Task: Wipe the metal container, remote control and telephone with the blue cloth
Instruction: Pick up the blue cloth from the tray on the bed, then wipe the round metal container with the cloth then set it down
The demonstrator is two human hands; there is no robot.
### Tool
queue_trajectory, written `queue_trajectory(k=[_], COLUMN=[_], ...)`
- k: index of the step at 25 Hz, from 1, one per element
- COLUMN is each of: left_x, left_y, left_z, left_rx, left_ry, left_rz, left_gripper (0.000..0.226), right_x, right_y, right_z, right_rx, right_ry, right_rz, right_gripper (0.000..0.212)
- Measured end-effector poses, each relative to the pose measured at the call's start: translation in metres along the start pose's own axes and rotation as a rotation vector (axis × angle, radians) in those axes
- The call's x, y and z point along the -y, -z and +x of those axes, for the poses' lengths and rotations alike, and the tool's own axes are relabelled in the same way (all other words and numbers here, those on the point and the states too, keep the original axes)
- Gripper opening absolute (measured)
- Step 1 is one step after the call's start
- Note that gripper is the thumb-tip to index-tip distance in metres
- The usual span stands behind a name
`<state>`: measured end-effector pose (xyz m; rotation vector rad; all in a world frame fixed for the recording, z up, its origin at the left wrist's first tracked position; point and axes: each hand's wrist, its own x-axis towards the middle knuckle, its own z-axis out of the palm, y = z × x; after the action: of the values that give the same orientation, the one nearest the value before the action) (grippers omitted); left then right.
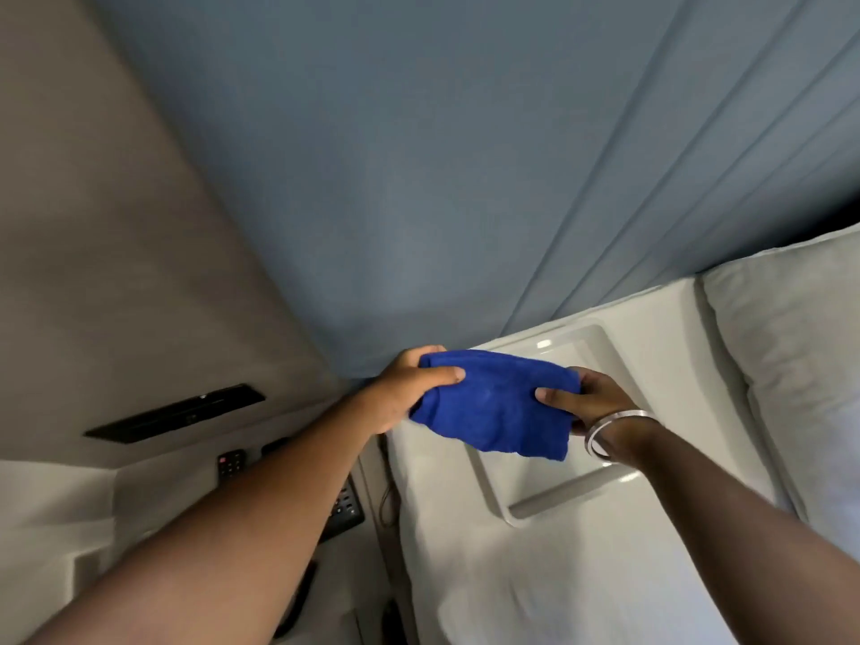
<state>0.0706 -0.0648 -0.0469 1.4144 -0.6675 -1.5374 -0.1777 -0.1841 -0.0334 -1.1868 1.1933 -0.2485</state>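
The blue cloth (pixel 495 405) is held up between both hands, over a white tray (pixel 549 486) lying on the bed. My left hand (pixel 409 388) pinches its left edge, thumb on top. My right hand (pixel 591 398), with a metal bangle on the wrist, grips its right edge. A dark remote control (pixel 230 464) with a red button shows below my left forearm. Part of a dark telephone keypad (pixel 346 505) peeks out beside that forearm. I see no metal container.
A white bed (pixel 535 588) fills the lower right, with a pillow (pixel 791 365) against the blue padded headboard (pixel 419 179). A beige wall (pixel 93 272) with a black slot panel (pixel 177 412) stands at the left. A pale bedside surface (pixel 56 505) lies at the lower left.
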Motion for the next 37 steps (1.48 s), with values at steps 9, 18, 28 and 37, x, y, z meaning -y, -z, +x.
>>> queue_trajectory(k=[9, 18, 28, 37], left_x=[0.137, 0.340, 0.319, 0.125], left_y=[0.245, 0.407, 0.396, 0.358], left_z=[-0.224, -0.290, -0.326, -0.505], left_rx=[-0.458, -0.686, -0.661, -0.259], left_ry=[0.235, 0.570, 0.417, -0.045], left_rz=[-0.376, 0.430, -0.055, -1.041], left_gripper=[0.020, 0.052, 0.022, 0.079], right_x=[-0.050, -0.144, -0.144, 0.002], right_y=[-0.362, -0.549, -0.587, -0.593], right_z=[-0.077, -0.079, -0.120, -0.280], right_rx=[0.175, 0.002, 0.087, 0.588], right_ry=[-0.292, -0.079, 0.118, 0.806], right_rz=[0.279, -0.284, -0.458, -0.825], right_gripper=[0.014, 0.023, 0.006, 0.061])
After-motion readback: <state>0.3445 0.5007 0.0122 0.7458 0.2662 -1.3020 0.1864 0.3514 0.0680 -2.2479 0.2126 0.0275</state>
